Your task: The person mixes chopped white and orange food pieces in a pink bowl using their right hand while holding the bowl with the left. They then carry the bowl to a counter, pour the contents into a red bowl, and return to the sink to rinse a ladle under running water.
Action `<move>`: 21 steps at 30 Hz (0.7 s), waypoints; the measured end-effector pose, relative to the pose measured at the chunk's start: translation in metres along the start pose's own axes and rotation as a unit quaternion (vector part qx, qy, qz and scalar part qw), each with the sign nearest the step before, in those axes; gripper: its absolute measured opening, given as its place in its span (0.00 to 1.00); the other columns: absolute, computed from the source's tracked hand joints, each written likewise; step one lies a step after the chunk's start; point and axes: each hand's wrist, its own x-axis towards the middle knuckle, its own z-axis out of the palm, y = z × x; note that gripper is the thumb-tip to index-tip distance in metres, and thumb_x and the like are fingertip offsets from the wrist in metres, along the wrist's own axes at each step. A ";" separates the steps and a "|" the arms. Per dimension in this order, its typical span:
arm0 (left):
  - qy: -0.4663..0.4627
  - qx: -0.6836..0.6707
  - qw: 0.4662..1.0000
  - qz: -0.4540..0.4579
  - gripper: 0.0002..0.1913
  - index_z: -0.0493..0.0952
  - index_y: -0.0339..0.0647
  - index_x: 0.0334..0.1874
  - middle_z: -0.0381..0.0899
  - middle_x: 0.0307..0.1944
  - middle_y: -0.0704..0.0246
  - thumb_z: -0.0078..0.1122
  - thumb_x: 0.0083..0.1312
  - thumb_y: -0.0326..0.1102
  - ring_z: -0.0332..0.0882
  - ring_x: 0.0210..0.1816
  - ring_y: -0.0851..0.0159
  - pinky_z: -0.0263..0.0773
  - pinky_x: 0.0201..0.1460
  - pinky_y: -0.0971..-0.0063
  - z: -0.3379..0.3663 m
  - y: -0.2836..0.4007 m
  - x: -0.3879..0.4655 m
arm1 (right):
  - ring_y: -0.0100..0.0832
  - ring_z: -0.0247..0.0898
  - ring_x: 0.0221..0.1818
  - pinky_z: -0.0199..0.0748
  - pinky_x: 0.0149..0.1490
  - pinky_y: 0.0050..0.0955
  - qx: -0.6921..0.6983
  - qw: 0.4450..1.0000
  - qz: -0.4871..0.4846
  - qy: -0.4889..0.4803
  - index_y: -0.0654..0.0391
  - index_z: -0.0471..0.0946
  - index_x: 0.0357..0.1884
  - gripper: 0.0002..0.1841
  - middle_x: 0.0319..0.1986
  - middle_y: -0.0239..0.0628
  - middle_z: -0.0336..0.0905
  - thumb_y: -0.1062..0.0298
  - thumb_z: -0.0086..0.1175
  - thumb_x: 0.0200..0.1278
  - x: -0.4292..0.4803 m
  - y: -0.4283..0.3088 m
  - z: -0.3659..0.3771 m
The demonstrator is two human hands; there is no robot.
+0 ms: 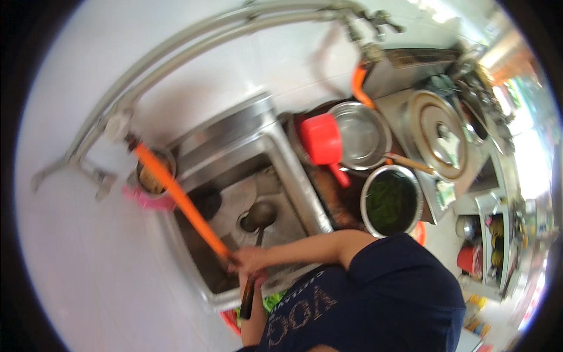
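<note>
Over the steel sink [292, 193], my two hands are close together and partly overlap. My right hand [250, 259] is closed around the lower end of an orange hose [184, 204] that runs down from the wall pipe. My left hand [260, 278], partly hidden behind the right, grips the dark handle [247, 301] of a ladle. The rounded bowl of the ladle [262, 214] hangs over the sink floor near the drain. A dark round item [206, 203] lies in the sink's far left corner. Blur hides whether water runs from the hose.
Right of the sink stand a red plastic dipper [322, 138], a metal basin [358, 136] and a pot of green leaves in liquid [391, 200]. A large round lid [437, 134] lies beyond. A small pot [154, 176] sits left; leafy greens [273, 301] lie below the near edge.
</note>
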 end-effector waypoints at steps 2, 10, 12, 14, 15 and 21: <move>-0.061 -0.090 0.979 -0.170 0.13 0.72 0.43 0.41 0.71 0.26 0.74 0.58 0.67 0.44 0.70 0.19 0.75 0.68 0.18 0.83 0.024 -0.001 -0.011 | 0.56 0.77 0.40 0.73 0.45 0.48 0.005 1.000 0.013 -0.017 0.55 0.80 0.43 0.23 0.33 0.56 0.80 0.44 0.51 0.63 0.007 0.015 -0.004; -0.095 -0.120 0.962 -0.225 0.24 0.62 0.35 0.66 0.59 0.23 0.75 0.39 0.77 0.46 0.57 0.15 0.78 0.58 0.13 0.83 0.109 0.003 -0.090 | 0.54 0.75 0.47 0.73 0.52 0.45 -0.041 0.993 0.061 0.096 0.60 0.74 0.53 0.19 0.43 0.54 0.79 0.69 0.49 0.60 0.033 0.088 -0.044; -0.087 -0.084 0.970 -0.209 0.24 0.63 0.35 0.65 0.59 0.23 0.76 0.39 0.77 0.47 0.57 0.15 0.78 0.58 0.13 0.82 0.107 0.003 -0.100 | 0.53 0.74 0.49 0.72 0.56 0.44 -0.075 0.980 0.016 0.185 0.61 0.73 0.55 0.20 0.44 0.52 0.78 0.74 0.49 0.59 0.037 0.099 -0.054; -0.081 -0.058 0.976 -0.192 0.22 0.66 0.37 0.64 0.59 0.22 0.77 0.38 0.78 0.47 0.55 0.14 0.78 0.56 0.12 0.82 0.102 0.003 -0.105 | 0.53 0.73 0.51 0.71 0.58 0.43 -0.193 0.940 -0.035 0.278 0.61 0.73 0.57 0.21 0.46 0.51 0.77 0.76 0.48 0.59 0.041 0.105 -0.064; -0.063 -0.024 0.982 -0.175 0.22 0.66 0.38 0.64 0.59 0.22 0.77 0.39 0.78 0.46 0.55 0.14 0.77 0.56 0.12 0.82 0.100 0.003 -0.106 | 0.53 0.73 0.52 0.71 0.58 0.43 -0.168 0.943 -0.011 0.288 0.62 0.73 0.57 0.21 0.48 0.51 0.76 0.76 0.48 0.59 0.043 0.106 -0.068; -0.086 -0.004 0.985 -0.150 0.17 0.68 0.45 0.62 0.59 0.22 0.76 0.40 0.78 0.43 0.55 0.16 0.76 0.53 0.12 0.81 0.102 0.010 -0.093 | 0.47 0.74 0.53 0.71 0.58 0.38 -0.055 0.951 0.075 0.293 0.63 0.72 0.58 0.21 0.51 0.51 0.74 0.77 0.46 0.61 0.034 0.110 -0.087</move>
